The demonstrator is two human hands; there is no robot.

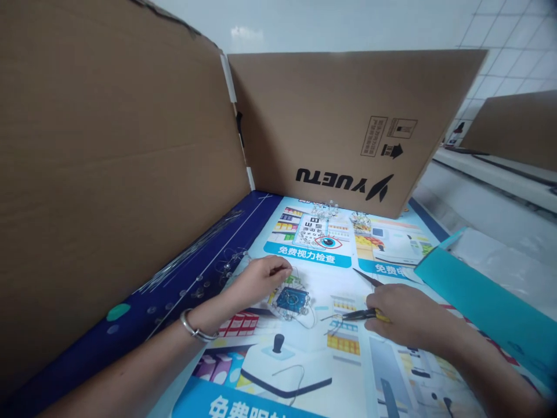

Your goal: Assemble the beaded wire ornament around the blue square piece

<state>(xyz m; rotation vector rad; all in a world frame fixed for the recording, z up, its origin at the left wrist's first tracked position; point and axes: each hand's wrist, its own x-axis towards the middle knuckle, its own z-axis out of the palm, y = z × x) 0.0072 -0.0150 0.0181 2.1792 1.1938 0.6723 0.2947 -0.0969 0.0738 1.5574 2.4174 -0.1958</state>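
Note:
My left hand (pixel 266 275), a metal bangle at its wrist, has its fingers pinched together beside a wire-and-clear-bead piece (pixel 300 295) that lies on the printed sheet. What the fingertips hold is too small to make out. My right hand (pixel 398 310) is wrapped round dark-nosed pliers (pixel 359 315) with yellow handles. A second dark, pointed tool tip (pixel 366 277) sticks out from the top of the same hand. Thin loose wires (pixel 334 326) lie by the pliers' nose.
Cardboard panels (pixel 348 116) stand at the left and back. Beaded wire pieces (pixel 326 210) lie near the back panel. Straight wires (pixel 187 252) and loose beads lie on the blue strip at left. A teal box (pixel 478 302) is at right; a curved wire (pixel 300 377) lies in front.

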